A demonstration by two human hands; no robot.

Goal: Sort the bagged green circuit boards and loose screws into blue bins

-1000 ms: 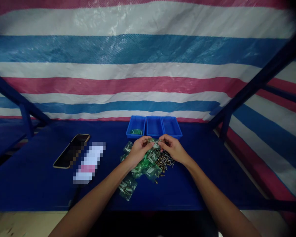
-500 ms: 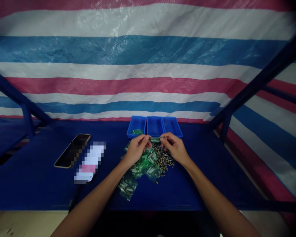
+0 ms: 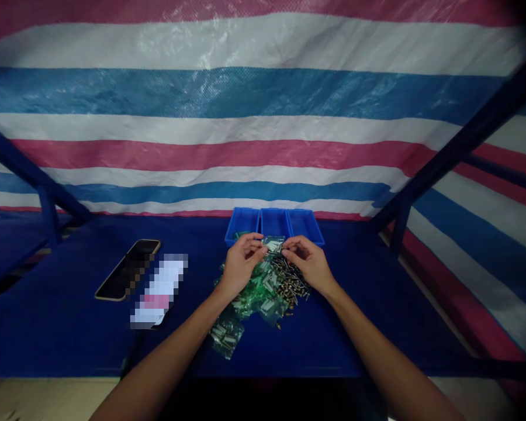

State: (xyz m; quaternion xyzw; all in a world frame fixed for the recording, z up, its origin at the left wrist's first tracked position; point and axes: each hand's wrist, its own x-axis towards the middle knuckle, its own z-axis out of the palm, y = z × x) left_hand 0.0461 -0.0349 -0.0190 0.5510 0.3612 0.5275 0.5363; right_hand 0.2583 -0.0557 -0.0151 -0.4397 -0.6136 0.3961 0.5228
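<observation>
A small clear plastic bag (image 3: 273,245) with pale pieces inside is stretched between my two hands, above the pile. My left hand (image 3: 242,262) pinches its left edge between thumb and fingers. At the opposite edge, the fingertips of my right hand (image 3: 307,261) are closed on it. Below lies a heap of small green-tinted plastic bags (image 3: 258,295), and right of it a pile of loose brass-and-dark screws (image 3: 293,286). One bag (image 3: 227,334) with pale pieces lies apart at the near left of the heap.
Behind my hands stand three blue bins, the left bin (image 3: 242,221) with green bags in it, the middle bin (image 3: 275,223) and the right bin (image 3: 304,225). A phone (image 3: 129,269) and a blurred-out bright-screened device (image 3: 160,292) lie left on the blue table (image 3: 311,351).
The bag between my hands has tilted up, so its flat face with the pale pieces now shows. My left fingers have lifted and straightened slightly.
</observation>
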